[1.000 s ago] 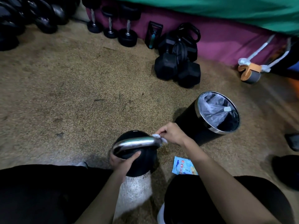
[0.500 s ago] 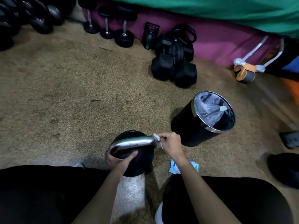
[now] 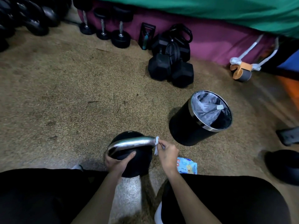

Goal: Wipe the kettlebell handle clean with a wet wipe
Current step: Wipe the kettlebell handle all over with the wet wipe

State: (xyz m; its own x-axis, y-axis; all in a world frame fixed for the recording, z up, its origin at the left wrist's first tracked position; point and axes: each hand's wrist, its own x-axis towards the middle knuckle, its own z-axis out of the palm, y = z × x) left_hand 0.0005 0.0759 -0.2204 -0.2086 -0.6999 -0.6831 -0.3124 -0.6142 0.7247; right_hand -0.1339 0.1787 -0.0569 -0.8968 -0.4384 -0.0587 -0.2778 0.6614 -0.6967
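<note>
Since a second ago the right hand has come off the handle. It was closed over the 3 o'clock end with the wet wipe buried under its fingers. Now it sits drawn back toward me, at about 4 o'clock of that end. I read thumb and fingertips pinching the wipe, which shows as a narrow white strip touching the handle's tip and hanging beside it.

The left hand has barely shifted. It grips the kettlebell on its 8 o'clock side, fingers tucked under the handle's left end and thumb lying across the black body. The kettlebell stands on the floor between the knees, at 6 o'clock in my view.

What I take from this is that the stroke has run out to the end of the bar, so the wipe now covers only the tip. The long chrome middle is bare, and I can't tell from here whether it is clean. My guess is that another pass is due, with the wipe wrapped round the bar and drawn toward 9 o'clock.

The bin stands open at 2 o'clock of the kettlebell, near but apart. The wipe packet lies at 4 o'clock, just beside the right wrist.
</note>
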